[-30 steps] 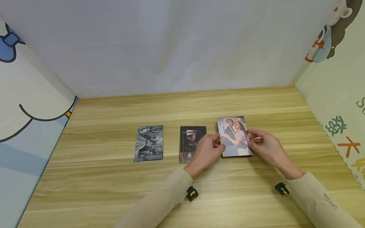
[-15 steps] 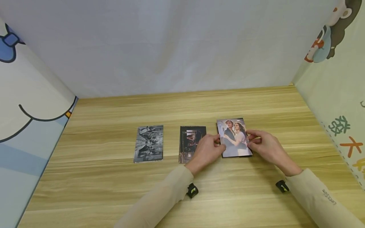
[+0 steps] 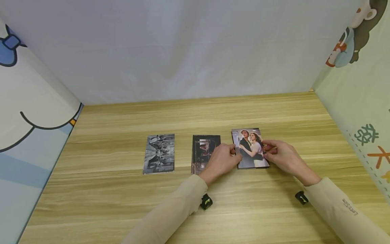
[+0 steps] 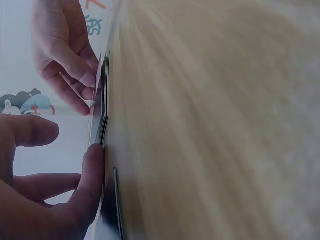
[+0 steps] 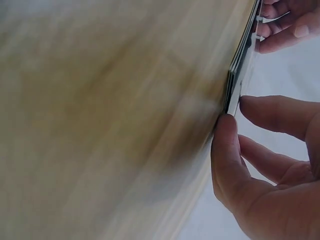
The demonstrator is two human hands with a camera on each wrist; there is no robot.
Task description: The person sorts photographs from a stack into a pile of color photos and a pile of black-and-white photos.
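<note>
A small stack of picture cards lies at the right of the row on the table; its top card shows a couple embracing. My left hand holds the stack's left edge, its thumb over the lower left of the top card. At the right edge, my right hand holds the stack between thumb and fingers. Layered card edges show in the right wrist view. A dark picture card, partly hidden behind my left hand, lies left of the stack. Farther left is a grey picture card.
The wood-grain table runs back to a pale cloth wall. Printed panels stand at the left and right. A black wrist device sits below the left cuff, another by the right cuff.
The top card has slid slightly toward me, more in line with the cards beneath. Both hands stay at its sides with only small shifts. The other two cards have not moved.
</note>
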